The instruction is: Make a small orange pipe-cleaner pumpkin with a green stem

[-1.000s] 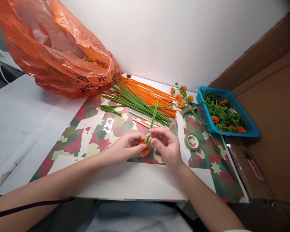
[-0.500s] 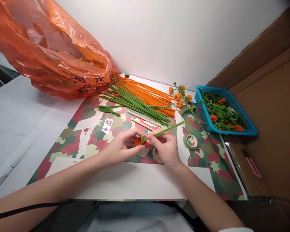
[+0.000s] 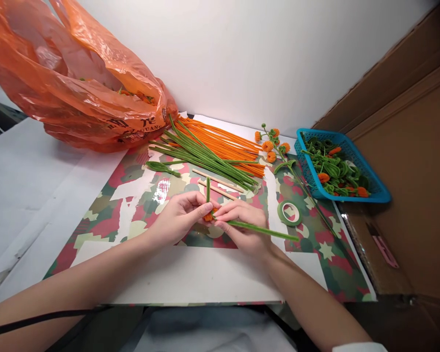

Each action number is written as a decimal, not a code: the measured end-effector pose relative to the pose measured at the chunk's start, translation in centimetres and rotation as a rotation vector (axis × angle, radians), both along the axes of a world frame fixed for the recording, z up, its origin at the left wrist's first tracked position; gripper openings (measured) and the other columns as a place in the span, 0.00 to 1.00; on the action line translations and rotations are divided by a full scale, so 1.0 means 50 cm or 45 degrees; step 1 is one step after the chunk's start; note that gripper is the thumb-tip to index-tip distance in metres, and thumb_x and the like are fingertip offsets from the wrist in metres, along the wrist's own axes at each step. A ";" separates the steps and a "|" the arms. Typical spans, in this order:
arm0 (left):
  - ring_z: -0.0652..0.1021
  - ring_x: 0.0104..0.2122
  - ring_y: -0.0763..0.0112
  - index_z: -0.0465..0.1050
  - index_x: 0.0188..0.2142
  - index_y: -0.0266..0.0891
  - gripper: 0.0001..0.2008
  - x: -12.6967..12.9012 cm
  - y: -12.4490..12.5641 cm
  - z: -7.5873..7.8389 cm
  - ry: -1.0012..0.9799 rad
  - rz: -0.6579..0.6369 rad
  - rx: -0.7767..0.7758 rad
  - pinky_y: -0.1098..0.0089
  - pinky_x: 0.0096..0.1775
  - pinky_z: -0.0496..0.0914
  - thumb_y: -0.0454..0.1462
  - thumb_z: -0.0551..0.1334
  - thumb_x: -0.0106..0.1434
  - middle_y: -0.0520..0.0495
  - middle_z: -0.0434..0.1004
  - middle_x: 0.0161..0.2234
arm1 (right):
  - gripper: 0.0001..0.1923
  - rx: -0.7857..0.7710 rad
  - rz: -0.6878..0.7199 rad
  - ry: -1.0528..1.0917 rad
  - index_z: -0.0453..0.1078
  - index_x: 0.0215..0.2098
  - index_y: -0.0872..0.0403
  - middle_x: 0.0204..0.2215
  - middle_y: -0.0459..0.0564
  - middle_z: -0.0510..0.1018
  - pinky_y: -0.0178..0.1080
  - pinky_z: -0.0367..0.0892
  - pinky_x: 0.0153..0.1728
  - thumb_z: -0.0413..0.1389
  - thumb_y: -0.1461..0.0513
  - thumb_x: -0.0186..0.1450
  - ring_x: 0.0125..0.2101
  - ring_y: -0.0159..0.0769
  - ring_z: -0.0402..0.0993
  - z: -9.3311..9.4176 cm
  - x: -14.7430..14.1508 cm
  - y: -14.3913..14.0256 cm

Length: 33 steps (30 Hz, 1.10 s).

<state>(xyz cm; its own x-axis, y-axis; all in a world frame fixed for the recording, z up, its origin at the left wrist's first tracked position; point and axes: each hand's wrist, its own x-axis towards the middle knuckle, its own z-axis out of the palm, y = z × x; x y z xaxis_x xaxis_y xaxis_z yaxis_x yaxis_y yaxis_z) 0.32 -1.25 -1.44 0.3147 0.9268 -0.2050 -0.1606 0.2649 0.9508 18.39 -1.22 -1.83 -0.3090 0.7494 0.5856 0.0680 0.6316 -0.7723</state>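
My left hand [image 3: 181,215] pinches a small orange pipe-cleaner flower [image 3: 209,216], mostly covered by the fingers. A green pipe cleaner [image 3: 264,229] is bent at the flower: a short end stands up past my left thumb, and the long end runs out to the right. My right hand [image 3: 245,224] has its thumb and fingertips closed on this green piece right beside the flower. Behind the hands lie two thin wooden sticks [image 3: 217,189], a pile of green pipe cleaners [image 3: 209,159] and a pile of orange pipe cleaners [image 3: 223,137].
An orange plastic bag [image 3: 106,107] stands at the back left. At the right are a blue basket [image 3: 352,199] of green and orange pieces, a roll of green tape [image 3: 289,213] and a long-stemmed orange flower spray [image 3: 269,145]. A pink cutter [image 3: 385,252] lies by the cardboard [image 3: 418,161].
The green pipe cleaner's long end has swung from pointing up right to pointing down right. Its short end now stands upright above the flower. Both hands stay close together.
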 end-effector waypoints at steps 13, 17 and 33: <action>0.81 0.29 0.69 0.73 0.30 0.36 0.15 0.005 -0.007 0.006 0.004 0.016 0.052 0.70 0.31 0.77 0.46 0.69 0.57 0.46 0.81 0.32 | 0.04 -0.320 -0.187 -0.019 0.75 0.33 0.50 0.31 0.46 0.82 0.39 0.74 0.37 0.64 0.64 0.59 0.34 0.36 0.79 -0.016 -0.002 -0.008; 0.83 0.33 0.62 0.77 0.37 0.38 0.15 0.007 -0.011 0.015 -0.021 0.034 0.038 0.65 0.35 0.79 0.46 0.69 0.57 0.44 0.83 0.36 | 0.06 -0.499 -0.265 0.149 0.77 0.34 0.50 0.33 0.47 0.83 0.41 0.75 0.41 0.65 0.64 0.58 0.38 0.39 0.80 -0.028 -0.017 -0.021; 0.74 0.20 0.76 0.68 0.23 0.36 0.20 0.010 -0.009 -0.003 0.076 0.144 -0.120 0.77 0.22 0.68 0.48 0.73 0.50 0.52 0.74 0.20 | 0.13 0.183 -0.278 -0.190 0.77 0.37 0.50 0.32 0.50 0.81 0.40 0.72 0.33 0.52 0.71 0.65 0.33 0.36 0.77 -0.014 -0.015 -0.022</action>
<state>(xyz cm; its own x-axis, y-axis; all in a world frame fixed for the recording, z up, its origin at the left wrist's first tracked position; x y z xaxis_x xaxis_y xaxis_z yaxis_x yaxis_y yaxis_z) 0.83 -1.68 -1.60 0.1939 0.9315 -0.3078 -0.1386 0.3367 0.9314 17.61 -2.31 -2.54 -0.2402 0.7202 0.6508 0.3200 0.6918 -0.6474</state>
